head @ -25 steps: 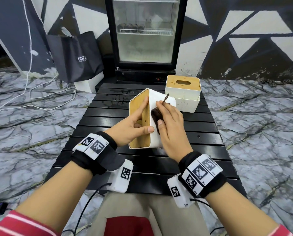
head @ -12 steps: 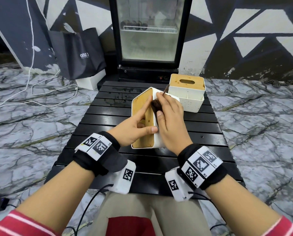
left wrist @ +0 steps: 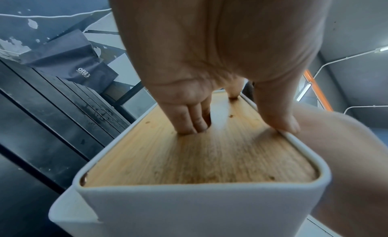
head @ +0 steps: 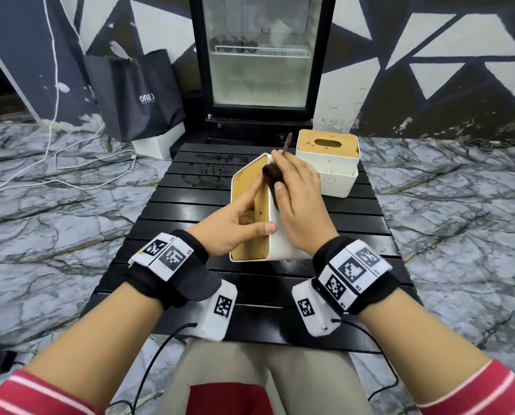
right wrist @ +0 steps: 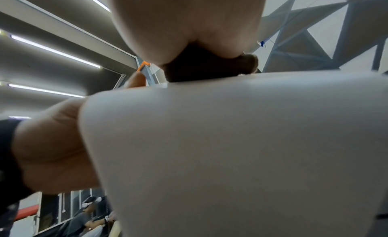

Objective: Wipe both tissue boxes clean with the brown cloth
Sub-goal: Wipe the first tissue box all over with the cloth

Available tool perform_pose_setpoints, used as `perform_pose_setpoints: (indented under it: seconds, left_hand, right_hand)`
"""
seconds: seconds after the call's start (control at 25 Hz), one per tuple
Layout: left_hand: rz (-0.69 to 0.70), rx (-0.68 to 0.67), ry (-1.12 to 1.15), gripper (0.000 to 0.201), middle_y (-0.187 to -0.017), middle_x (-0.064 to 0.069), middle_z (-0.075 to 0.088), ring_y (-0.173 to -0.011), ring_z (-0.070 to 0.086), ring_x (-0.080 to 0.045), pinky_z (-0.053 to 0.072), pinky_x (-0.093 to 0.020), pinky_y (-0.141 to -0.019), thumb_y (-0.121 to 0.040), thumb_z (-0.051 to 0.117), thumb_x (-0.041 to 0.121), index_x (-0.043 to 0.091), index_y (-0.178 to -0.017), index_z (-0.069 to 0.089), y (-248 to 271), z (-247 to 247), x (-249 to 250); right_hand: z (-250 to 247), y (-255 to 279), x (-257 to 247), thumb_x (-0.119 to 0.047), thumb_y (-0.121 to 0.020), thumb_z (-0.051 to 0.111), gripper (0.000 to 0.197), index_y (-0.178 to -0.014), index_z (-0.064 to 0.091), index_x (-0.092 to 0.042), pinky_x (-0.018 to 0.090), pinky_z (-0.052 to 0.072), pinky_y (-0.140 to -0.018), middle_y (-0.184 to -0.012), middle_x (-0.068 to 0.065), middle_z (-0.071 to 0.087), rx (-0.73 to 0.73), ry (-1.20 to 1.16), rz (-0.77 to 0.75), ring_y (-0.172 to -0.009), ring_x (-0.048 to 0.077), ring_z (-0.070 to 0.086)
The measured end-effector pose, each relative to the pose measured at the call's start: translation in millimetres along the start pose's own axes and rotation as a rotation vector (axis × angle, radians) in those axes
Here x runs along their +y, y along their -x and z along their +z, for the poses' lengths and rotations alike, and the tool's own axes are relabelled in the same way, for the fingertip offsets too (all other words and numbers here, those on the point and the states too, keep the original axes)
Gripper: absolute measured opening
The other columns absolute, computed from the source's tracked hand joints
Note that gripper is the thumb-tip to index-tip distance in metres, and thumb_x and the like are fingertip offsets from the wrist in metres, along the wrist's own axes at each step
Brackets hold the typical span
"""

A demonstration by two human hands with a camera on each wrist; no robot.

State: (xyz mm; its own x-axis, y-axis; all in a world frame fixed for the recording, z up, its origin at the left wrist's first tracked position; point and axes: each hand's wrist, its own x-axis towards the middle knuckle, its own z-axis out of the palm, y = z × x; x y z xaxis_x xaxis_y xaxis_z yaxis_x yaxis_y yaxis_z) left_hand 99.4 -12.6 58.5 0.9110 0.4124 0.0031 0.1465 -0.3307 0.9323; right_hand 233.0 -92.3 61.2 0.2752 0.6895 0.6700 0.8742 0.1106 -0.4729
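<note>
Tissue box (head: 275, 235) one lies tipped on its side mid-worktop (head: 190, 205), long axis running 12 to 6, wooden lid facing 9. The left hand (head: 235, 226) grips it, fingers hooked in the lid slot, thumb over the edge. The right hand (head: 298, 199) clutches the brown cloth (head: 271, 175) against the top face. Second tissue box (head: 328, 163) stands upright at 1 o'clock, nearer the right hand.

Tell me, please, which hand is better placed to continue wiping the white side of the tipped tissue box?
The right hand. It already holds the brown cloth against the tipped tissue box, while the left hand is busy steadying it, fingers in the lid slot and thumb on the rim.
</note>
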Motion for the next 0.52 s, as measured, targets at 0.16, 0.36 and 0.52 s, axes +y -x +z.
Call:
perform_pose_setpoints:
  seconds: [0.16,0.36,0.52]
  left_hand:
    - [0.0,-0.011,0.008,0.095,-0.134,0.006,0.047,-0.089,0.059,-0.001,0.044,-0.022,-0.097,-0.08,0.067,0.033,0.043,-0.147,0.001,1.7,-2.9,0.7]
    - [-0.01,-0.011,0.049,0.087,-0.134,0.005,0.047,-0.094,0.06,0.003,0.044,-0.009,-0.083,-0.089,0.057,0.011,0.038,-0.148,0.0,1.2,-3.4,2.3]
    - [-0.008,-0.011,0.061,0.088,-0.137,0.005,0.046,-0.098,0.06,0.001,0.044,-0.01,-0.084,-0.089,0.058,0.009,0.037,-0.148,-0.002,1.7,-3.6,2.5]
  right_hand:
    - [-5.9,-6.2,12.3,-0.016,-0.09,0.031,0.047,-0.137,0.036,-0.009,0.021,0.009,-0.107,-0.141,0.012,0.038,-0.055,-0.021,0.149,-0.13,0.021,0.025]
    - [-8.7,6.5,21.9,-0.018,-0.088,0.029,0.05,-0.137,0.036,-0.009,0.027,0.011,-0.109,-0.141,0.011,0.038,-0.039,-0.003,0.196,-0.131,0.024,0.027]
    - [-9.5,27.5,23.5,-0.023,-0.089,0.027,0.051,-0.139,0.032,-0.013,0.024,0.009,-0.11,-0.144,0.008,0.034,-0.071,0.005,0.248,-0.132,0.021,0.023]
